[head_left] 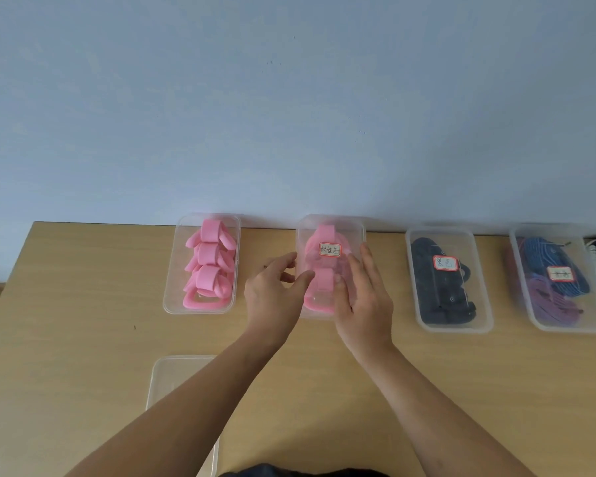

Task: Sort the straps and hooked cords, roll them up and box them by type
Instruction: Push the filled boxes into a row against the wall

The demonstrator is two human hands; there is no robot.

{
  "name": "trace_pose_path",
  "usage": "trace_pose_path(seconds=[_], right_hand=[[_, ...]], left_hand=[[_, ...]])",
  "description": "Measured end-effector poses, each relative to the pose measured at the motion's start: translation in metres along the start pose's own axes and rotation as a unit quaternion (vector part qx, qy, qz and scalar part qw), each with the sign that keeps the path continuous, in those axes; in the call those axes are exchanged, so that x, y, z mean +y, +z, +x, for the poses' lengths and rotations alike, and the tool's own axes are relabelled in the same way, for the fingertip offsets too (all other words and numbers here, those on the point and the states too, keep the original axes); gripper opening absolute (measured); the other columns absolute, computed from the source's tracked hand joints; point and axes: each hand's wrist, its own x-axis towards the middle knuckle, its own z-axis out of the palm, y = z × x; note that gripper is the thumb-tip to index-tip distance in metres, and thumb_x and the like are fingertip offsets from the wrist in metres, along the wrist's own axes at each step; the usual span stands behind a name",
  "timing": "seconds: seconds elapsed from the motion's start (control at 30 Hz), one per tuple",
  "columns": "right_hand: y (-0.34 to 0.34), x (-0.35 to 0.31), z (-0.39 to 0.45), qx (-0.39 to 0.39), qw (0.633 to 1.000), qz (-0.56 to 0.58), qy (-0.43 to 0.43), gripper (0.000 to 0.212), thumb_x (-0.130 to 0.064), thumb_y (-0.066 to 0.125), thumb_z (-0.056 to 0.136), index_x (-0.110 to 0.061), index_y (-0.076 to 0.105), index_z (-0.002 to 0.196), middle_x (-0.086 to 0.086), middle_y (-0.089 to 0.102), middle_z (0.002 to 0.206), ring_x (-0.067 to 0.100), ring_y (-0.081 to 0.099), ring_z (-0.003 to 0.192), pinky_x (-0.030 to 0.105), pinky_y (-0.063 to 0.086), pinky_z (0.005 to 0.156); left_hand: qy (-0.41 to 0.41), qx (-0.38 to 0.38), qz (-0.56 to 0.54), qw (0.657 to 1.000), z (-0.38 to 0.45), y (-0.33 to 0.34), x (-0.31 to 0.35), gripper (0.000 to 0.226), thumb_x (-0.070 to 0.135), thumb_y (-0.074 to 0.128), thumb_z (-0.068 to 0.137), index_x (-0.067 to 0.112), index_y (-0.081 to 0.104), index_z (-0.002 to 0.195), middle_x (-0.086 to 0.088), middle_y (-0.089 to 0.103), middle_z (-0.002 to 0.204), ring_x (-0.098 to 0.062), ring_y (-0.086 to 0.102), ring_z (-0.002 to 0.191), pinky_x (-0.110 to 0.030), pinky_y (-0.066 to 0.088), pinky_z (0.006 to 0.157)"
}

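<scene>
Fingers of both hands reach forward over a pale wooden desk point(324, 373) toward a clear lidded box point(331, 228) of rolled pink straps point(324, 235). On the left hand point(272, 297), the fingers point(283, 261) are loosely spread and slightly bent, with the thumb lying against the box's left side; whether they actually grip the box or only touch it cannot be told. On the right hand point(363, 301), the fingers point(367, 256) lie nearly straight, flat on the box's lid along its right side. That lid carries a small white label point(330, 249) with a red border (the handwriting on it is too small to read).

To the left of the fingers, near but not touching, a second clear box point(172, 297) stands without a lid, filled with more rolled pink straps point(209, 253). To the right of the fingers stands a lidded box point(424, 318) of dark, nearly black straps point(427, 270), also labelled. Farther right again, a fourth lidded box point(551, 327) holds blue and purple cords point(544, 256) under its own label. All four boxes sit in a row along the far edge of the desk, against a light blue wall point(289, 98).

Nearer than the fingers, below the left forearm, a loose clear lid point(172, 373) lies flat on the desk, partly hidden by the arm.
</scene>
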Motion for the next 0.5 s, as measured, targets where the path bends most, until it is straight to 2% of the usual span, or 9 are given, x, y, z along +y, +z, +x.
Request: trace_pose_path(seconds=[0.17,0.23,0.37,0.5], right_hand=[[0.001,-0.002,0.006,-0.033,0.99,-0.132,-0.042,0.049,-0.031,0.046,0.098,0.003,0.061,0.129,0.026,0.048,0.147,0.042,0.048,0.134,0.053,0.039,0.111],[0.002,-0.004,0.006,-0.043,0.985,-0.159,-0.043,0.049,-0.03,0.045,0.097,0.003,0.059,0.131,0.027,0.047,0.147,0.043,0.045,0.136,0.053,0.037,0.113],[0.002,-0.005,0.007,-0.085,0.975,-0.198,-0.058,0.053,-0.031,0.037,0.099,-0.003,0.051,0.142,0.025,0.04,0.153,0.041,0.033,0.145,0.049,0.031,0.118],[-0.002,0.001,0.006,-0.092,0.974,-0.192,-0.079,0.051,-0.031,0.037,0.1,-0.005,0.052,0.141,0.026,0.04,0.153,0.041,0.034,0.145,0.047,0.03,0.119]], left_hand=[[0.003,0.017,0.005,1.0,0.003,0.002,0.0,0.034,0.017,0.078,0.087,0.016,0.074,0.12,0.009,0.069,0.113,-0.008,0.068,0.087,-0.033,0.053,0.089],[-0.015,0.011,0.01,1.0,0.005,0.003,0.002,0.033,0.016,0.075,0.088,0.016,0.073,0.121,0.006,0.071,0.11,-0.009,0.067,0.085,-0.035,0.054,0.09],[-0.085,-0.003,-0.038,0.996,0.009,0.004,0.001,0.031,0.015,0.073,0.091,0.022,0.071,0.121,0.013,0.071,0.086,0.0,0.066,0.081,-0.025,0.054,0.08],[-0.18,-0.043,-0.169,0.968,0.018,0.0,-0.011,0.032,0.006,0.075,0.086,0.02,0.073,0.115,0.001,0.076,0.083,-0.021,0.075,0.082,-0.042,0.063,0.079]])
